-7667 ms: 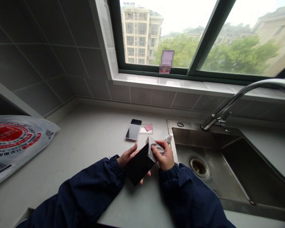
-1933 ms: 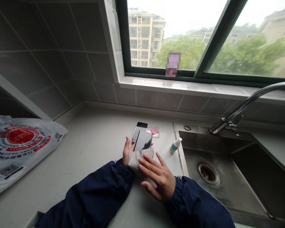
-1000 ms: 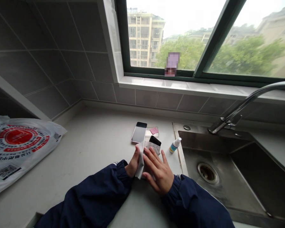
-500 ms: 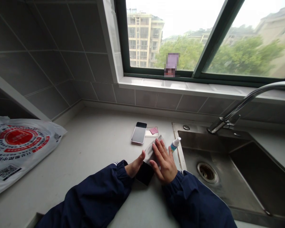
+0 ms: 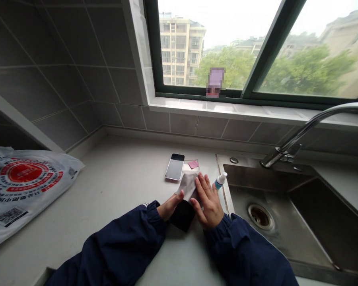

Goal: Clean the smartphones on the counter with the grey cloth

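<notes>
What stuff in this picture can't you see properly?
Head view:
dark phone: top half hidden under the grey cloth and the right hand.
left hand: fingers hidden behind the phone.
thing on the window sill: blurred out.
tap: spout cut off by the right edge.
spray bottle: label too small to read.

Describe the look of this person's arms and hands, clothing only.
Both arms wear loose, dark navy long sleeves; the left sleeve and right sleeve end in gathered cuffs edged with thin white stripes. The left hand and right hand are bare: no gloves, rings or watch show.
</notes>
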